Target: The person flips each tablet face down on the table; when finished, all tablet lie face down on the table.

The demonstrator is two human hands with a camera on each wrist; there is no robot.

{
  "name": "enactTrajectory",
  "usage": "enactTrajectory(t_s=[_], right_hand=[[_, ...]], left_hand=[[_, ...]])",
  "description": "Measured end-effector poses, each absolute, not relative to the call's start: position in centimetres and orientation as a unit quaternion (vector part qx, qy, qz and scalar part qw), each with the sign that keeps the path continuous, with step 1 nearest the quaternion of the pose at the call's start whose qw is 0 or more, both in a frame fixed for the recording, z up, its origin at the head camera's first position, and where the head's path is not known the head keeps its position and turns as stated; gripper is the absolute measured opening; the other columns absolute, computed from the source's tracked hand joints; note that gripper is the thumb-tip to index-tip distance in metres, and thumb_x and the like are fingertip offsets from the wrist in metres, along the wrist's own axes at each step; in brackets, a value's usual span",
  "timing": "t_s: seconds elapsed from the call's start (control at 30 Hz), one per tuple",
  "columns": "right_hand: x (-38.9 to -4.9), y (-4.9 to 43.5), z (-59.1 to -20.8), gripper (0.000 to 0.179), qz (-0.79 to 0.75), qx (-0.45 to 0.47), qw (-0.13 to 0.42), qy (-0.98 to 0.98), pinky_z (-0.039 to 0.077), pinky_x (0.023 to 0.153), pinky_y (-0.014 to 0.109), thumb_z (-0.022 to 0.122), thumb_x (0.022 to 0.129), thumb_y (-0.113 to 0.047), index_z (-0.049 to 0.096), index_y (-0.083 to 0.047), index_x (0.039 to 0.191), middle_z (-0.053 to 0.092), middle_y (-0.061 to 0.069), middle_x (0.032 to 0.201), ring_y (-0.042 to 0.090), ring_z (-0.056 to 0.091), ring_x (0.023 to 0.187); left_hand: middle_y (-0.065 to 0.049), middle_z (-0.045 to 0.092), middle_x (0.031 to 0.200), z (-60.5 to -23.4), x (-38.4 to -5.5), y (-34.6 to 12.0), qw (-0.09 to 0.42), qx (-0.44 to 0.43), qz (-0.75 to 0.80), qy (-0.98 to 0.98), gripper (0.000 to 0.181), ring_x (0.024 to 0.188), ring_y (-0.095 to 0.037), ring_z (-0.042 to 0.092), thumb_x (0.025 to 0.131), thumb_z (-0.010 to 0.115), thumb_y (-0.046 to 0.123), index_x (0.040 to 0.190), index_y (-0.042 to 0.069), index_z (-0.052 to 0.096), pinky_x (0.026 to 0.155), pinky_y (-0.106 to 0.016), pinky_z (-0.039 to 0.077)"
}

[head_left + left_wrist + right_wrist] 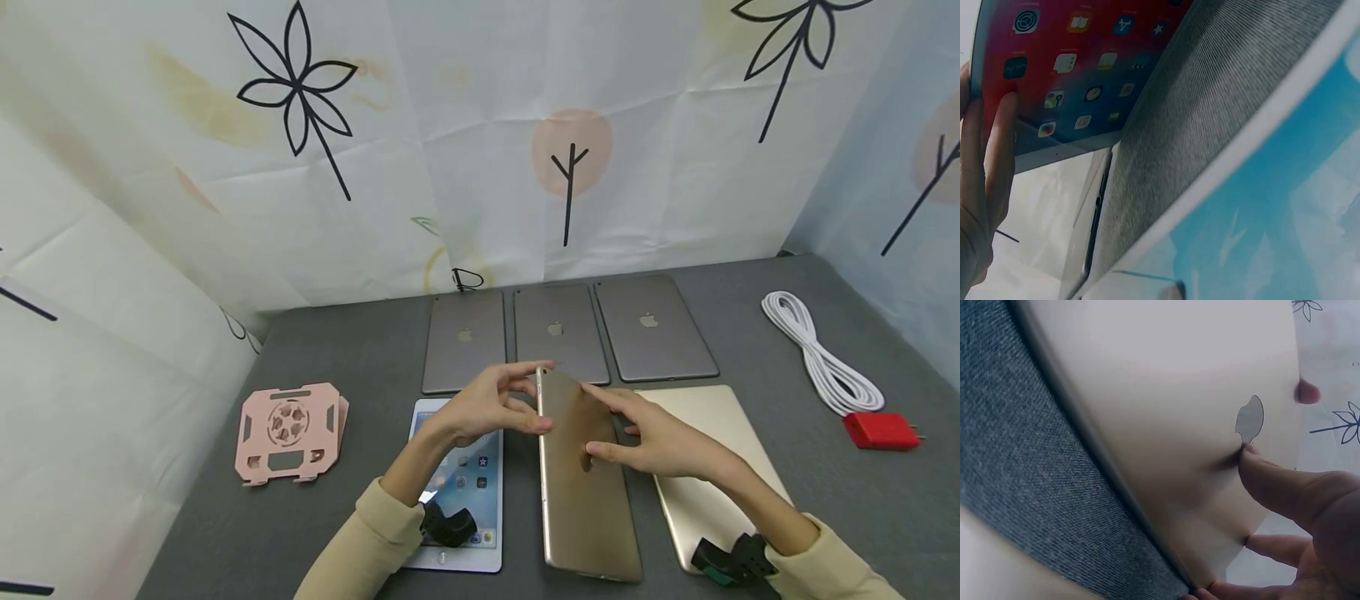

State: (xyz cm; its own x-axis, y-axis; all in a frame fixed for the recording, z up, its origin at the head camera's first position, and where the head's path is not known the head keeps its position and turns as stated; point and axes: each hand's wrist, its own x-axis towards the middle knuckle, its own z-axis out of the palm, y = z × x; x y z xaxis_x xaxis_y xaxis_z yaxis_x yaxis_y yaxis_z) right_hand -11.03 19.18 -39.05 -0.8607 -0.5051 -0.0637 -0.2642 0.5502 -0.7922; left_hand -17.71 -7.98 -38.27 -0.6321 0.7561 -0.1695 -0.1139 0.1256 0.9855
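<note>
A gold tablet (pixel 581 500) stands tilted between my hands, its back with the apple logo (pixel 1250 419) turned to the right. Its lit screen (pixel 1079 75), with rows of app icons, faces left. My left hand (pixel 491 404) pinches the upper left edge, fingers on the screen side and thumb at the back. My right hand (pixel 660 437) holds it at the upper right, thumb on the back near the logo and a finger at the top corner. A white-framed tablet (pixel 480 500) lies screen up under my left forearm. Another gold tablet (pixel 705 433) lies back up beneath my right.
Three grey tablets (pixel 465 333) lie back up in a row along the far side. At the left is a pink folding stand (pixel 288 433). A coiled white cable (pixel 817 350) and a red charger (pixel 881 431) lie at the right on the grey tabletop (pixel 847 508).
</note>
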Motion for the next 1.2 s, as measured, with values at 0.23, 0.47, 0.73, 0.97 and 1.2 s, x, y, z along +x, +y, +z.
enactTrajectory(t_s=[0.23,0.47,0.73,0.97,1.2], right_hand=[[-11.0,19.2,-39.6,0.088,-0.379,-0.226,0.125,0.889,0.055,0.096,0.055,0.075,0.092,-0.044,0.036,0.001,0.156,0.043,0.033,0.151,0.052,0.046,0.136],[-10.7,19.0,-40.0,0.095,-0.357,-0.194,0.107,0.907,0.056,0.092,0.052,0.079,0.087,-0.049,0.037,-0.001,0.157,0.045,0.033,0.149,0.048,0.052,0.128],[-10.9,18.8,-40.2,0.11,-0.352,-0.121,0.086,0.924,0.055,0.084,0.052,0.089,0.073,-0.051,0.037,0.006,0.151,0.059,0.022,0.117,0.035,0.062,0.106],[-11.2,18.8,-40.5,0.106,-0.351,-0.115,0.075,0.926,0.046,0.074,0.039,0.093,0.07,-0.046,0.043,0.009,0.145,0.053,0.011,0.101,0.025,0.051,0.092],[-11.5,18.8,-40.5,0.105,-0.328,-0.106,0.082,0.935,0.046,0.081,0.051,0.092,0.069,-0.051,0.046,0.006,0.144,0.058,0.016,0.111,0.038,0.047,0.108]], left_hand=[[-0.003,0.062,0.104,-38.7,-17.7,-8.8,0.365,0.22,0.612,0.666,0.088,0.088,-0.017,0.078,0.083,0.076,-0.007,0.158,0.002,0.031,0.09,-0.04,0.06],[-0.002,0.052,0.102,-39.3,-17.7,-9.4,0.364,0.204,0.605,0.678,0.083,0.081,-0.014,0.077,0.081,0.074,-0.011,0.154,0.004,0.038,0.079,-0.031,0.06],[-0.002,0.046,0.102,-40.2,-17.4,-9.5,0.348,0.195,0.592,0.7,0.084,0.076,-0.01,0.071,0.079,0.074,-0.019,0.152,0.002,0.038,0.075,-0.027,0.057],[-0.005,0.057,0.097,-40.8,-17.2,-9.0,0.3,0.222,0.516,0.771,0.085,0.075,-0.009,0.067,0.079,0.082,-0.008,0.152,0.002,0.04,0.077,-0.025,0.054],[-0.007,0.062,0.095,-40.9,-17.4,-8.6,0.232,0.256,0.423,0.838,0.083,0.065,-0.008,0.054,0.076,0.091,0.008,0.147,0.002,0.05,0.075,-0.022,0.048]])
